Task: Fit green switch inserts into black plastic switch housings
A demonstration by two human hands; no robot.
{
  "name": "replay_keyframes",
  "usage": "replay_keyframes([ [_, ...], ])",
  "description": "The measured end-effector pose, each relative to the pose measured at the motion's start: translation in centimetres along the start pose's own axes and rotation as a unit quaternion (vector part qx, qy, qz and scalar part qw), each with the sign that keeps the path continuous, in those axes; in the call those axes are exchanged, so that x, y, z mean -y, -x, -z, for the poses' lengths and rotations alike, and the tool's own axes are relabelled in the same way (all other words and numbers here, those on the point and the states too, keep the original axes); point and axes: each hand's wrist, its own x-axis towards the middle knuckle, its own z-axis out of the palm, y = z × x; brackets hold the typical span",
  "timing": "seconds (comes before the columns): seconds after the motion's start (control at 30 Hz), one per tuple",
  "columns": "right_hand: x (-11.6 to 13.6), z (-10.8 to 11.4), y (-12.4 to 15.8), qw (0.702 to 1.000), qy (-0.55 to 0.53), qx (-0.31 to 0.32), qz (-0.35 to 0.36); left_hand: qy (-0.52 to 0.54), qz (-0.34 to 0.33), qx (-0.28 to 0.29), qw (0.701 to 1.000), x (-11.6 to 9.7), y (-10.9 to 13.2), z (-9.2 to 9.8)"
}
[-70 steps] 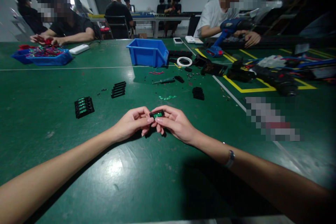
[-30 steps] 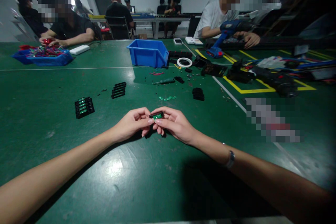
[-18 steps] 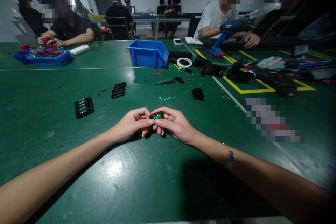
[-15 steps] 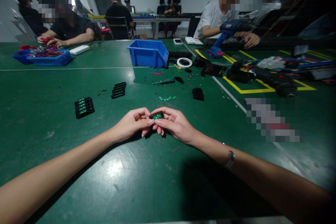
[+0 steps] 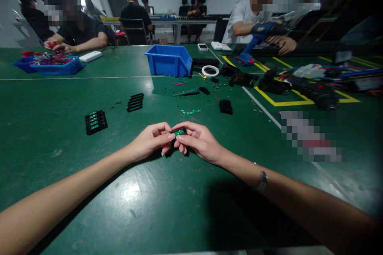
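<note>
Between the fingertips of both hands is a small black plastic housing with a green circuit board [image 5: 180, 132] in it. My left hand [image 5: 155, 139] pinches its left end, the thumb lying along the near side. My right hand [image 5: 199, 139] grips the right end in the same way; fingers hide its underside. Left of my hands lies a block of black housings with green boards [image 5: 95, 122]. Beyond it sits a row of empty black frames [image 5: 135, 102]. Several loose green boards [image 5: 190, 111] are just past my fingers, and stacked black parts [image 5: 225, 107] lie to their right.
Farther back are a screwdriver [image 5: 187, 92], a blue bin [image 5: 169, 61] and a white ring of tape [image 5: 210, 71]. Power tools and cables [image 5: 314, 87] crowd the right side. Two co-workers sit across the green table [image 5: 143, 203]; a blue drill [image 5: 254, 42] stands by one.
My hands stay in place around the housing, with the left thumb shifted very slightly. Across the table, the co-workers' hands move a little.
</note>
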Motion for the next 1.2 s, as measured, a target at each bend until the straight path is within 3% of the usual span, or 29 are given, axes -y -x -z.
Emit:
replay_keyframes([
  [1.2, -0.22, 0.24, -0.06, 1.0, -0.02, -0.001, 0.008, -0.023, -0.001, 0.002, 1.0, 0.03, -0.01, 0.07],
])
